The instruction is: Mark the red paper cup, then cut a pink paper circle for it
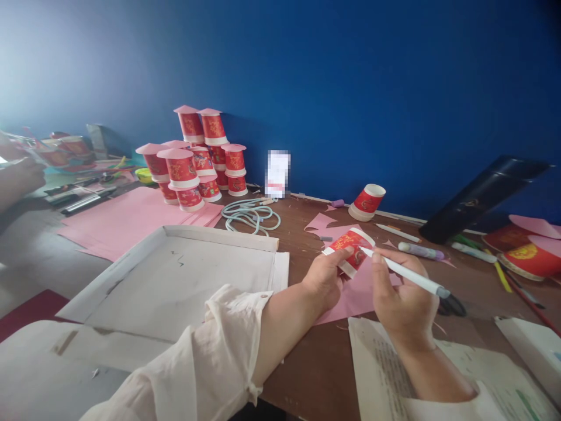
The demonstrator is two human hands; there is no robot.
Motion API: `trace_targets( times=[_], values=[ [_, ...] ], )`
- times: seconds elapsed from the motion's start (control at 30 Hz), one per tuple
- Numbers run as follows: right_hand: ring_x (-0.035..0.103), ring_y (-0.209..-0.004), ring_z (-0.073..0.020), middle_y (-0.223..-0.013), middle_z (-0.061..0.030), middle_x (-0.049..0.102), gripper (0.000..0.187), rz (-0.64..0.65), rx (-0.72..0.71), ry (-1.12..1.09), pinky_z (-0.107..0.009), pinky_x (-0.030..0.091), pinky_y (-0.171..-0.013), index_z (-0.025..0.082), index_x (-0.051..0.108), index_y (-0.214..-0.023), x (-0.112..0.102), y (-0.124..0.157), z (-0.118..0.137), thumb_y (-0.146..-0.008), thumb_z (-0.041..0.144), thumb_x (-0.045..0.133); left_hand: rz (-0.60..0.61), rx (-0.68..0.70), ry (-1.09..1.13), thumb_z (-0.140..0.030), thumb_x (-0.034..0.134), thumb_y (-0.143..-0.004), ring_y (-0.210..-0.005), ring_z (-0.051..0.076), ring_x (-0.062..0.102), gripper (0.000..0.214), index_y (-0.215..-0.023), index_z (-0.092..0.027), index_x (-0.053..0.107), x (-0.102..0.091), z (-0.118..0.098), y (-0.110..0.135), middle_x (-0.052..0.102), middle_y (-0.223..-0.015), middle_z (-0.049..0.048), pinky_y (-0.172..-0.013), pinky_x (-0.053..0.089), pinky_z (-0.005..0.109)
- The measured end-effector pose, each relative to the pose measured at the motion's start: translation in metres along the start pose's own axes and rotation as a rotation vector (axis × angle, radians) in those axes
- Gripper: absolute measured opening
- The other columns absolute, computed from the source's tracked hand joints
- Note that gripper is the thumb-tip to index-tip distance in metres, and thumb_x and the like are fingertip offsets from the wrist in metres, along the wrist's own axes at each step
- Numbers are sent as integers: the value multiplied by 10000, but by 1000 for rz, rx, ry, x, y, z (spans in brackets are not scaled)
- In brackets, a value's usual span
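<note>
A red paper cup [350, 248] with gold print lies tilted in my left hand [326, 280], thumb across its side. My right hand [405, 298] grips a white marker [409, 275], its tip at the cup's surface near the rim; whether it touches, I cannot tell. Pink paper [350, 301] with cut edges lies beneath both hands. Just behind, another red paper cup [368, 202] leans near the wall. Stacked red cups [184, 169] with pink paper discs on top stand at the back left.
A shallow white box lid [175, 280] lies to the left, by pink sheets [118, 219]. A coiled cable [249, 216] runs to a blurred phone [277, 173]. A black cylinder [482, 196] leans at right among pens. Another person's hand [20, 181] shows at far left.
</note>
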State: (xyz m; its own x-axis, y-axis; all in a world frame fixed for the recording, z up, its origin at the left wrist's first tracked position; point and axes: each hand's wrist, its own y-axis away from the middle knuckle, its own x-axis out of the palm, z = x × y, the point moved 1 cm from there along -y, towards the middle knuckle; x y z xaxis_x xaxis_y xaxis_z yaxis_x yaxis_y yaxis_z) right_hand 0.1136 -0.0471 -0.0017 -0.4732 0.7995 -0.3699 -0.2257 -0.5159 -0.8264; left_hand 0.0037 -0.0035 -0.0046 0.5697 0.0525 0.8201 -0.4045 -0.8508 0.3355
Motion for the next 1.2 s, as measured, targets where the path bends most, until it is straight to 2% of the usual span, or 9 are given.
trace_targets(
  times=[0.3,0.47,0.77,0.9,1.1,1.2],
  values=[
    [701,-774,-194,-832,-81,731,167,10,1,-7,-321,570,-751,146,702,-910,0,0,1,-918,292,621,9,2,4,-144,764,-733,-770,147,608,85,-793,-137,704,0,0,-1,679,-796,44,-895,436,307],
    [705,-781,-198,-839,-84,732,169,7,2,-8,-325,573,-751,146,702,-916,0,0,1,-921,293,621,-20,-18,-16,-135,722,-771,-756,137,601,23,-776,-137,700,1,-1,0,679,-780,39,-863,437,289],
    [710,-876,-226,-899,-99,738,151,-54,-25,-40,-387,565,-852,147,706,-957,-2,0,-2,-914,272,634,29,18,-13,-169,758,-755,-857,171,626,114,-849,-120,715,1,-1,2,701,-892,80,-938,423,320],
    [714,-868,-225,-894,-105,739,160,-42,-13,-48,-376,569,-835,139,710,-956,-1,1,-2,-916,275,634,56,16,-18,-170,775,-736,-849,176,623,111,-819,-141,708,0,-1,1,698,-855,63,-963,410,336],
    [717,-865,-225,-904,-116,742,176,-21,-9,-48,-371,575,-823,131,711,-963,1,3,-1,-920,283,633,41,29,-30,-151,736,-763,-773,148,597,43,-785,-132,704,-1,1,1,671,-805,56,-904,421,319],
    [716,-864,-223,-897,-112,742,175,-13,-10,-39,-369,576,-821,133,711,-953,1,3,0,-922,287,632,54,27,-39,-168,759,-743,-774,152,594,74,-783,-144,701,-2,1,-1,671,-793,47,-896,419,323]
  ],
)
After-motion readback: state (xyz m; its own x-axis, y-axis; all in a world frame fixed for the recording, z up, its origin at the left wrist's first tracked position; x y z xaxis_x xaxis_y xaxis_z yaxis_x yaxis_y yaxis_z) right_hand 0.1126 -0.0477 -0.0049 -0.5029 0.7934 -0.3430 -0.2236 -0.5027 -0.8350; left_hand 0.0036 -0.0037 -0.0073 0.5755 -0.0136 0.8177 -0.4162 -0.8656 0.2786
